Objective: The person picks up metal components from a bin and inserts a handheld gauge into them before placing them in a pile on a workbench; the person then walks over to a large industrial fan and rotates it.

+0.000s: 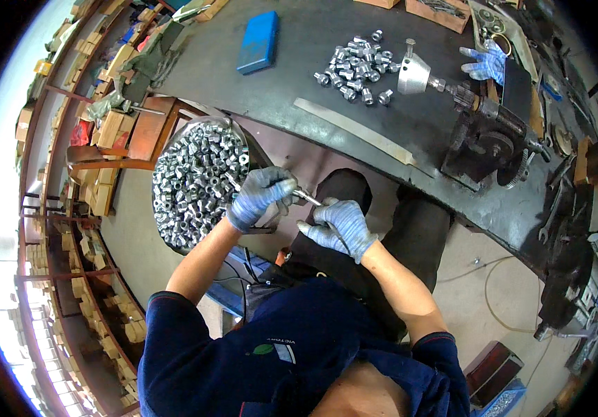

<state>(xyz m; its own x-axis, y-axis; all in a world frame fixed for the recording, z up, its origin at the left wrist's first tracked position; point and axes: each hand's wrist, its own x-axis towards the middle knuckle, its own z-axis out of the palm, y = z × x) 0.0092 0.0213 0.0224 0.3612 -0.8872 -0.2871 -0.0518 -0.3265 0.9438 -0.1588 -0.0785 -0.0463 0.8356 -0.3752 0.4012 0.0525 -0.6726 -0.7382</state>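
Note:
Over my lap, my left hand (260,197), in a blue-grey work glove, pinches one end of a slim metal rod-like piece (308,198). The other end of this piece runs to my right hand (344,226), gloved alike, with its fingers closed around it. Whether it is one part or a small fitting on a rod, I cannot tell. Left of my left hand is a large container heaped with shiny metal threaded fittings (198,182). More such fittings (360,64) lie in a loose pile on the dark workbench (299,66) ahead.
A bench-mounted device with a conical metal head (415,74) stands at the right. A flat metal bar (354,130) lies along the bench's near edge. Farther back are a blue case (258,43) and a blue glove (486,63). A wooden chair (149,132) adjoins the container.

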